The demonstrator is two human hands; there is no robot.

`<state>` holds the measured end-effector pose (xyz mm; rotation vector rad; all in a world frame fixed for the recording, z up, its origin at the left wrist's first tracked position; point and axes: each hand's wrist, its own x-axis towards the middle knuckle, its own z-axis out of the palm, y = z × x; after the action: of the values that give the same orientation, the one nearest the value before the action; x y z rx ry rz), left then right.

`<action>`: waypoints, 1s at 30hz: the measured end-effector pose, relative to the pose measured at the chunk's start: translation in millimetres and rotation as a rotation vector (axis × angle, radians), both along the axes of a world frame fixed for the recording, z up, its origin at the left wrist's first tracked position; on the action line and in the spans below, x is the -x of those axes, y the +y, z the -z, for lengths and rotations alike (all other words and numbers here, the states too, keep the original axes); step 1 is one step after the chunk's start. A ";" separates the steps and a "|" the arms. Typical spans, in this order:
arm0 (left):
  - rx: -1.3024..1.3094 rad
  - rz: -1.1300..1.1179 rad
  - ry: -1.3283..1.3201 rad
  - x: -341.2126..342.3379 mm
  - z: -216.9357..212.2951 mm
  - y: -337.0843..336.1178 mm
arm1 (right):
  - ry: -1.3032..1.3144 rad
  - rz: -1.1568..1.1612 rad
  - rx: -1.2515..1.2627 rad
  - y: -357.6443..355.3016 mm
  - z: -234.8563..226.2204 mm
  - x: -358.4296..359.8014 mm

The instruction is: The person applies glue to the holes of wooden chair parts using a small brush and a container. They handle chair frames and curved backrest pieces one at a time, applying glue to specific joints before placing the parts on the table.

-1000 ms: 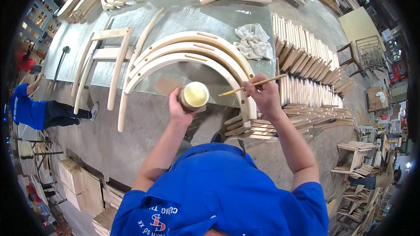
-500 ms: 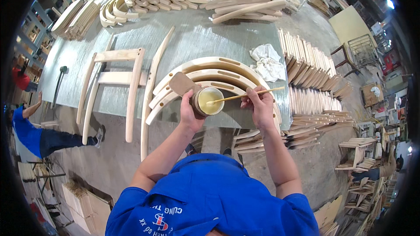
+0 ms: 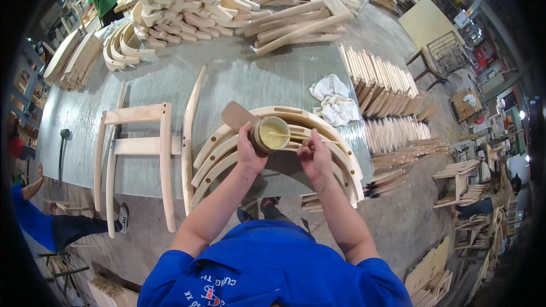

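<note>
My left hand [image 3: 251, 150] is wrapped round a brown-sided cup [image 3: 261, 137] of pale yellow, glue-like paste [image 3: 273, 134]. A flat brown paddle-shaped piece [image 3: 238, 116] sticks out beside that hand; how it joins the cup is hidden. Between the fingers of my right hand [image 3: 316, 158] is a thin wooden stick [image 3: 297, 137], its far end dipped in the paste. Below both hands lie several curved wooden rails [image 3: 284, 112] with slots and round holes, nested on the wrapped table [image 3: 259, 71]. Left of them rests a long, slightly bent wooden leg [image 3: 189, 136].
An assembled wooden frame [image 3: 136, 115] and a black-headed mallet [image 3: 65, 134] lie to the left. Curved parts [image 3: 182, 11] are heaped at the back. A white cloth [image 3: 335, 102] lies right, near stacked slats [image 3: 387, 79]. A person in blue [image 3: 34, 216] stands left.
My right hand has come closer to the cup, and the stick now reaches further into the paste. The whole view has shifted, with the table lower in it.
</note>
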<state>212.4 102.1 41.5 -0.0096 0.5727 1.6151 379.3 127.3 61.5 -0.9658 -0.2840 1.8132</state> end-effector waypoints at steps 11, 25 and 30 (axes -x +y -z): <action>0.150 -0.041 -0.013 34.6 8.3 -8.9 | -0.613 0.102 -0.608 84.4 21.8 -10.3; 0.099 -0.042 -0.040 46.2 11.0 -15.5 | -0.942 0.148 -0.779 82.7 29.3 -33.6; 0.097 -0.002 -0.057 41.8 7.3 -17.4 | -0.914 0.079 -0.884 87.6 37.7 -1.2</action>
<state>170.6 84.7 34.2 -0.1277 0.6071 1.5828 380.5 214.9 23.8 -1.0353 -1.4368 0.8669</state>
